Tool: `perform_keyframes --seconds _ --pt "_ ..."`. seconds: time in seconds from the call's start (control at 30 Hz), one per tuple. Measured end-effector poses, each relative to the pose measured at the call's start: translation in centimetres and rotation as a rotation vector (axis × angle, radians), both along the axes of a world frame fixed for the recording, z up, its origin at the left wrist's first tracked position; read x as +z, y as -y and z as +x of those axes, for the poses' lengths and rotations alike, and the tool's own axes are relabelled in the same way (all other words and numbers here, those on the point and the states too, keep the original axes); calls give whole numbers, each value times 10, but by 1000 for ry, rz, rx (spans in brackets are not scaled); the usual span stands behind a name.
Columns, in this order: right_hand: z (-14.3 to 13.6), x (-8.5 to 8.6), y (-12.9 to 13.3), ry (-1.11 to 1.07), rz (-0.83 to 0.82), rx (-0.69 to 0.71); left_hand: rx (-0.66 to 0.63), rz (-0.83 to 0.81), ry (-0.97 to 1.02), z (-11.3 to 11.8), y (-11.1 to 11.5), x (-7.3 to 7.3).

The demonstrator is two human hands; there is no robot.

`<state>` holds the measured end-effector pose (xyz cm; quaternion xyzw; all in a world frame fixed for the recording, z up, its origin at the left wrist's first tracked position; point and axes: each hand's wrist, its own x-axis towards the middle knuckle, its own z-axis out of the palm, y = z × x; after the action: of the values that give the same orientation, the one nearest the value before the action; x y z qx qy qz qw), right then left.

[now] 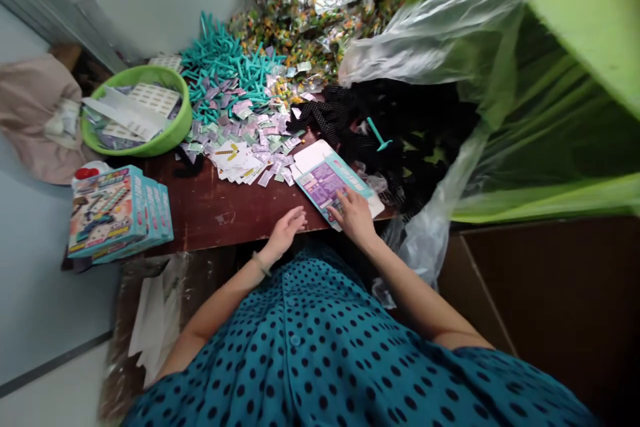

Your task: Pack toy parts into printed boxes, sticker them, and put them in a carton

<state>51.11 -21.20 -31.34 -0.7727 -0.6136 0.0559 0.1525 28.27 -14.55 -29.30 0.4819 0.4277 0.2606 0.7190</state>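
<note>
A flat, unfolded blue and purple carton (323, 181) lies at a slant near the front edge of the dark red table (225, 210), its white flaps out at both ends. My right hand (354, 215) rests on the carton's lower right part, fingers spread. Just left of the carton, my left hand (287, 230) hovers by the table edge with its fingers apart and nothing in it. Behind the carton are small printed packets (265, 137) and a fan of white cards (240, 163). Several packed boxes (117, 213) stand upright at the table's left end.
A green basket (185, 113) holds sheets and packets at the left. Teal plastic parts (225, 67) and bagged orange-green pieces (310, 20) are heaped at the back. Right of the carton, clear plastic (430, 47) surrounds black pieces (415, 113), with one teal part (379, 135) on top.
</note>
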Motion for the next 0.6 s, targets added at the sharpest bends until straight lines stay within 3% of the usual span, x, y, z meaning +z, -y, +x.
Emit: perform_keyframes --seconds 0.1,0.2,0.3,0.43,0.5,0.6 --pt "13 2 -19 20 -9 -197 38 -45 -90 47 -23 -7" --pt "21 -2 -29 -45 -20 -304 67 -11 -150 69 -49 -9" --pt "25 -6 -32 -146 10 -284 159 92 -188 74 -63 -12" --pt "34 -3 -35 -330 93 -321 280 333 -121 72 -59 -14" --pt "35 6 -37 -465 194 -324 249 371 -41 70 -55 -9" --pt "19 29 -38 -727 370 -227 187 299 151 58 -55 10"
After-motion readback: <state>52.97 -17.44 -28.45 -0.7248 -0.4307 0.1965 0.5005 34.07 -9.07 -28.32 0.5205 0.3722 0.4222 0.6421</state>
